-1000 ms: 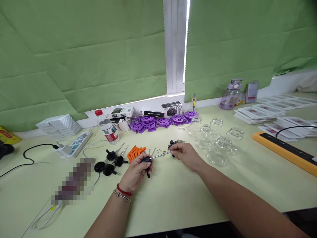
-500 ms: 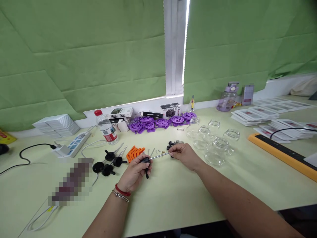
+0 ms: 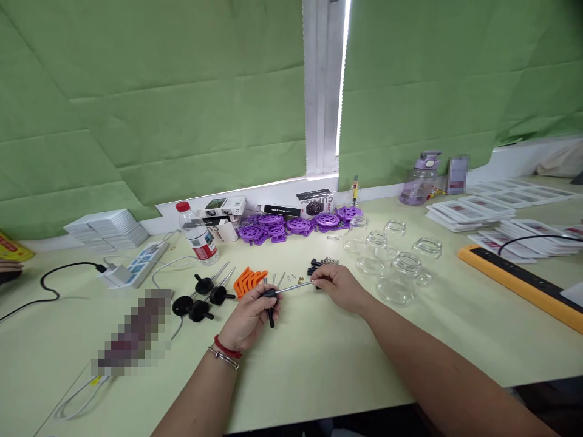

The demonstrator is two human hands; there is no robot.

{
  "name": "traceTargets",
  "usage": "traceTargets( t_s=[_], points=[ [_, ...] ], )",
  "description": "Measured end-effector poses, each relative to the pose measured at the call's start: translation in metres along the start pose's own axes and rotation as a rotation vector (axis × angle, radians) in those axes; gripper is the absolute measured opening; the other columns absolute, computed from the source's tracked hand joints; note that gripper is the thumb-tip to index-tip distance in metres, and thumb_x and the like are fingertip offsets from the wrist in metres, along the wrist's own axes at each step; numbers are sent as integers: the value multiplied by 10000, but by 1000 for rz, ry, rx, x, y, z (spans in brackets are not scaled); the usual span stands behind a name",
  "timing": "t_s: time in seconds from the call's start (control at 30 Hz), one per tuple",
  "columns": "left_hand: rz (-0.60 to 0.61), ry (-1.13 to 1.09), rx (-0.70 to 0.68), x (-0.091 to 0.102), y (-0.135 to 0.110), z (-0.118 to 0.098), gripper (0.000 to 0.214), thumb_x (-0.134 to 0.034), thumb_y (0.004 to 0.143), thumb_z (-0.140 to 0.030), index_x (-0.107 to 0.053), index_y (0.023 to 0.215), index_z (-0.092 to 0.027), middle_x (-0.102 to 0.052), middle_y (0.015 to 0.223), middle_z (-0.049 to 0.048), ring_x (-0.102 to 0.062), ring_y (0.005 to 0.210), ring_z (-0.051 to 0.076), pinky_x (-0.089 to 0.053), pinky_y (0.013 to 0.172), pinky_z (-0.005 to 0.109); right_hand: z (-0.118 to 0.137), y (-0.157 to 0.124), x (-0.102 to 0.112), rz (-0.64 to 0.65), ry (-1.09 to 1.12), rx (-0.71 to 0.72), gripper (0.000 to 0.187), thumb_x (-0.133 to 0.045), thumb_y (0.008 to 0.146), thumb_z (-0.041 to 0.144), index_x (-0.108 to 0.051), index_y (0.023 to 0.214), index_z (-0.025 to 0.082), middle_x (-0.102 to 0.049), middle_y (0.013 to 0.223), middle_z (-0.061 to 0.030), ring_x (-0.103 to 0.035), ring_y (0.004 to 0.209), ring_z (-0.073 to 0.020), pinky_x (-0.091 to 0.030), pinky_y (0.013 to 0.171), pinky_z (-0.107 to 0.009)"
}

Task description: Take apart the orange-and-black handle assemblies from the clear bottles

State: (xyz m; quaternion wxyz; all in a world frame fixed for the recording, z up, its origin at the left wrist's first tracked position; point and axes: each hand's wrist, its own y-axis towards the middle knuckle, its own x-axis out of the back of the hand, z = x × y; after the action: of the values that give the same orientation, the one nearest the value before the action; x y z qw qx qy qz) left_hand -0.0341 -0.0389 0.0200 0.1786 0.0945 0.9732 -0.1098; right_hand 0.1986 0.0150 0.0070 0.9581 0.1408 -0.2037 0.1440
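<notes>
My left hand (image 3: pixel 249 312) is closed around the black plastic end of a metal rod (image 3: pixel 294 287), and a black side arm pokes out below its fingers. Thumb and fingers of my right hand (image 3: pixel 339 286) pinch the rod's far tip; whether a small part is there too I cannot tell. Left of my left hand lie several similar black-ended rods (image 3: pixel 199 309) and a row of orange angled pieces (image 3: pixel 249 281). Small metal bits (image 3: pixel 291 278) lie just behind the rod. Black parts (image 3: pixel 315 265) and springs (image 3: pixel 330 261) are partly hidden behind my right hand.
Glass jars (image 3: pixel 396 282) stand to the right, purple plastic parts (image 3: pixel 299 226) along the back. A water bottle (image 3: pixel 199 237) and power strip (image 3: pixel 143 265) are at the left. An orange-and-black bar (image 3: pixel 519 285) and stacked cards (image 3: pixel 471 212) occupy the far right.
Both hands keep the same hold on the rod. The whole view has shifted slightly. At the far left edge, part of another person's hand appears by the dark object.
</notes>
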Motion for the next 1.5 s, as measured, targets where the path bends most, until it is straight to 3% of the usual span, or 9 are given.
traceTargets(
  t_s=[0.43,0.73,1.13,1.33,1.5],
  points=[
    [26,-16,36,4,1,4,218,-639,718,-121,-596,932,-139,-610,831,47,-553,662,113,-457,556,227,-2,-1,-5,65,-35,-18,271,-458,837,326,-426,603,193,-362,557,48,-328,525,-107,-266,521,-249],
    [9,-59,28,1,2,3,241,-655,709,-134,-593,942,-142,-621,833,57,-571,684,131,-466,570,241,1,-3,-14,-54,192,-176,271,-492,817,420,-530,680,189,-447,604,23,-376,552,-123,-300,527,-248],
    [19,-32,26,-1,0,3,223,-668,701,-146,-596,912,-147,-605,818,40,-561,676,125,-458,568,242,2,-3,-15,-19,58,-182,430,-405,858,518,-486,590,191,-375,515,42,-344,486,-114,-278,498,-251],
    [16,-24,12,0,1,4,227,-678,699,-154,-599,912,-148,-603,805,32,-564,680,123,-463,580,243,-7,0,-16,-67,108,-123,313,-485,827,496,-481,711,206,-422,597,42,-369,536,-118,-310,526,-247],
    [10,-28,28,-2,1,4,225,-688,689,-164,-606,899,-148,-608,794,33,-564,674,122,-464,585,245,-6,0,-18,-74,-85,-83,389,-403,871,503,-381,614,212,-376,552,41,-359,524,-124,-279,519,-256]
  ],
)
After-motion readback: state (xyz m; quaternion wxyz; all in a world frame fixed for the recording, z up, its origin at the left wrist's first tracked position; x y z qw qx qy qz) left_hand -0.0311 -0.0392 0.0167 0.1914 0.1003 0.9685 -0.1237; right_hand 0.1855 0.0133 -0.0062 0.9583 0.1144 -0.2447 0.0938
